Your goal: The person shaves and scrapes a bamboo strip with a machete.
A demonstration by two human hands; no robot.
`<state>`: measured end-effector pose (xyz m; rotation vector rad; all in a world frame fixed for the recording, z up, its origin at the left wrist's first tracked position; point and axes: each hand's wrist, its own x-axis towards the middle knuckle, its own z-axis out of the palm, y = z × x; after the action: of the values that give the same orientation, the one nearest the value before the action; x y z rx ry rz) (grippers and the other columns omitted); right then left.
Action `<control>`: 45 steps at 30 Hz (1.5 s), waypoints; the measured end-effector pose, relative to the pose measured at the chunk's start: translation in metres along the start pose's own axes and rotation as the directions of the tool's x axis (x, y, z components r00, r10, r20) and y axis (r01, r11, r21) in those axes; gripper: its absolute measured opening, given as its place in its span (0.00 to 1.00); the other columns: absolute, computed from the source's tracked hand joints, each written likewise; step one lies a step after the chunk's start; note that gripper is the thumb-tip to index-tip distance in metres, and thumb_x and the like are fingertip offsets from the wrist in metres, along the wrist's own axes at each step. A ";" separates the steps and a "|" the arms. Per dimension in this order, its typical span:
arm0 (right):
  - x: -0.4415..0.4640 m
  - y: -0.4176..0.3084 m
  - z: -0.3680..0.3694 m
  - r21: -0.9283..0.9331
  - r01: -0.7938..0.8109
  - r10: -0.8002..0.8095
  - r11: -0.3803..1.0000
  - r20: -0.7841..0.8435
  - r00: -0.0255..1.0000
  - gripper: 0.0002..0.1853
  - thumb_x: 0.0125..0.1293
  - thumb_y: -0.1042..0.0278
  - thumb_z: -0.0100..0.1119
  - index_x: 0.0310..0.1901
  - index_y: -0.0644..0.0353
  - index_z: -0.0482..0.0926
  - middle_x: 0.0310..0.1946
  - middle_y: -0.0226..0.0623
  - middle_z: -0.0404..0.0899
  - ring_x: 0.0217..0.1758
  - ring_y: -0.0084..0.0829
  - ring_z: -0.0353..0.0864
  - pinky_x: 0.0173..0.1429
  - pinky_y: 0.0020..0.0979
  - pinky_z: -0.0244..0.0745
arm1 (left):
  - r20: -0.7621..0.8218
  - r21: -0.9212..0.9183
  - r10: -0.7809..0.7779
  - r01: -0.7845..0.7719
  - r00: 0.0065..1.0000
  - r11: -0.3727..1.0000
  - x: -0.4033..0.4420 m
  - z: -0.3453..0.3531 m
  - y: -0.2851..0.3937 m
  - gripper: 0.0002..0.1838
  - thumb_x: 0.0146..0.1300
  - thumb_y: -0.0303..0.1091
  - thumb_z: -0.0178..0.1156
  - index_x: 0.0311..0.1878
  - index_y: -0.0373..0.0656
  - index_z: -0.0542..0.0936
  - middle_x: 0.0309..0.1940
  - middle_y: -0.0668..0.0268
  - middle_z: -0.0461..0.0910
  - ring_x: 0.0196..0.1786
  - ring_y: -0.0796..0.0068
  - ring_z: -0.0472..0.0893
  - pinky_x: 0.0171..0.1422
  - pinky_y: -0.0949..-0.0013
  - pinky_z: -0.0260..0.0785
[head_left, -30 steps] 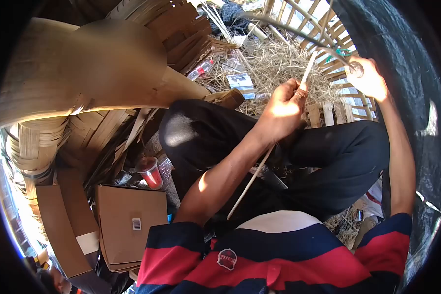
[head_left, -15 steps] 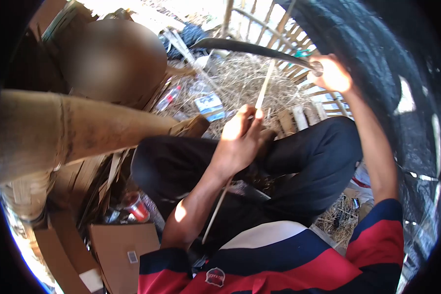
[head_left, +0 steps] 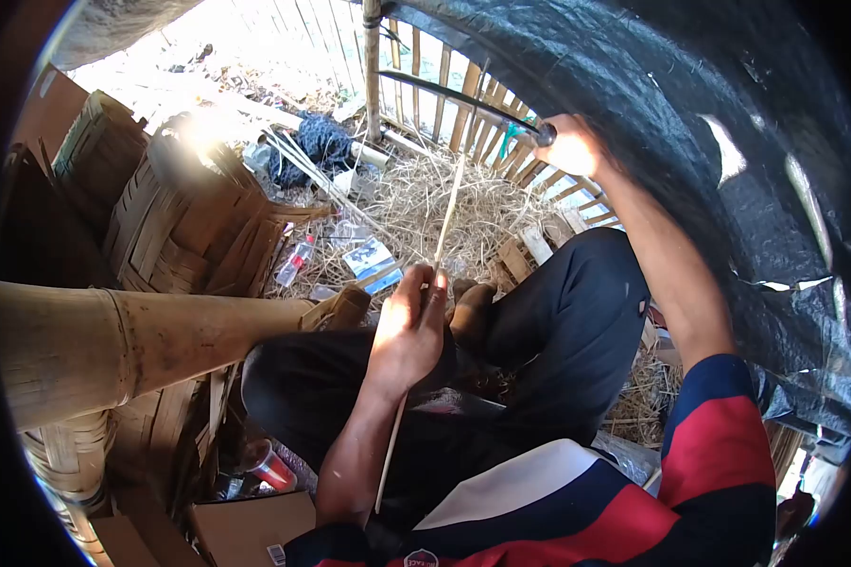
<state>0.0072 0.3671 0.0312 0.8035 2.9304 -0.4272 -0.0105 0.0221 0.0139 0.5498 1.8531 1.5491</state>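
Note:
My left hand [head_left: 407,331] is closed around a thin pale bamboo strip [head_left: 449,213] above my lap. One end of the strip points up and away over the straw; the other passes under my wrist toward my shirt. Raised at the upper right, my right hand [head_left: 577,146] grips the handle of a machete [head_left: 463,102]. Its long dark blade points left, above the strip's far end and seemingly apart from it. My bent knees in dark trousers [head_left: 577,293] lie on both sides of my left hand.
A thick bamboo pole [head_left: 189,331] juts in from the left. Woven bamboo baskets [head_left: 184,213] stand behind it, a cardboard box [head_left: 255,524] below. Straw [head_left: 444,194], a plastic bottle [head_left: 296,260] and slats cover the ground ahead. A dark tarp [head_left: 728,142] hangs close on my right.
My view has tilted upward, showing more of the fence and ground ahead. The machete blade has turned and looks narrower. Both hands keep their hold.

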 end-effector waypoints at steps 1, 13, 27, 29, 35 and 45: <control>-0.001 -0.003 -0.004 -0.005 -0.017 0.017 1.000 0.002 1.000 0.10 0.50 0.61 0.63 0.31 0.57 0.80 0.27 0.41 0.83 0.32 0.35 0.83 0.44 0.40 0.77 | -0.005 0.067 0.061 -0.061 0.998 0.996 0.001 -0.001 -0.001 0.10 0.71 0.33 0.53 0.39 0.35 0.71 0.20 0.59 0.71 0.24 0.77 0.70 0.30 0.65 0.63; 0.009 0.034 0.008 -0.055 -0.328 0.327 0.943 -0.024 0.945 0.25 0.51 0.48 0.65 0.46 0.57 0.81 0.46 0.48 0.82 0.52 0.44 0.81 0.52 0.42 0.76 | 0.075 -0.075 -0.094 0.100 0.993 0.992 0.000 -0.004 0.003 0.07 0.71 0.30 0.52 0.38 0.36 0.72 0.19 0.66 0.63 0.24 0.81 0.62 0.27 0.70 0.57; -0.001 0.029 -0.015 0.038 -0.515 0.516 0.856 -0.081 0.853 0.23 0.52 0.49 0.60 0.48 0.51 0.83 0.47 0.45 0.82 0.53 0.45 0.81 0.57 0.39 0.75 | 0.047 0.110 0.220 -0.224 0.974 0.968 -0.002 0.002 0.002 0.05 0.70 0.29 0.51 0.39 0.37 0.72 0.19 0.74 0.64 0.23 0.87 0.61 0.26 0.75 0.54; 0.001 0.037 -0.013 0.055 -0.517 0.520 0.854 -0.095 0.849 0.25 0.50 0.47 0.61 0.47 0.51 0.83 0.47 0.46 0.83 0.53 0.45 0.81 0.56 0.40 0.75 | 0.009 0.005 0.104 -0.104 0.995 0.995 -0.003 -0.002 0.007 0.06 0.71 0.30 0.51 0.39 0.38 0.72 0.19 0.75 0.64 0.23 0.87 0.61 0.26 0.76 0.54; 0.001 0.047 -0.010 0.110 -0.481 0.493 0.870 -0.153 0.856 0.24 0.48 0.46 0.62 0.45 0.51 0.84 0.44 0.46 0.83 0.51 0.46 0.81 0.55 0.42 0.76 | -0.025 -0.090 -0.076 0.074 0.997 0.993 0.005 -0.019 0.015 0.07 0.73 0.33 0.50 0.40 0.41 0.73 0.20 0.79 0.62 0.24 0.90 0.58 0.26 0.79 0.51; -0.006 0.006 -0.018 -0.039 -0.149 0.140 0.988 -0.178 0.974 0.17 0.51 0.54 0.60 0.42 0.49 0.83 0.36 0.46 0.83 0.45 0.49 0.82 0.51 0.44 0.76 | -0.100 -0.026 -0.066 0.064 0.993 0.998 0.014 -0.008 0.011 0.07 0.73 0.34 0.51 0.43 0.40 0.72 0.22 0.77 0.61 0.25 0.89 0.57 0.26 0.77 0.50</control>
<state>0.0152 0.3749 0.0479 1.0919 2.9979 -0.2809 -0.0269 0.0290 0.0224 0.4032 1.9066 1.5787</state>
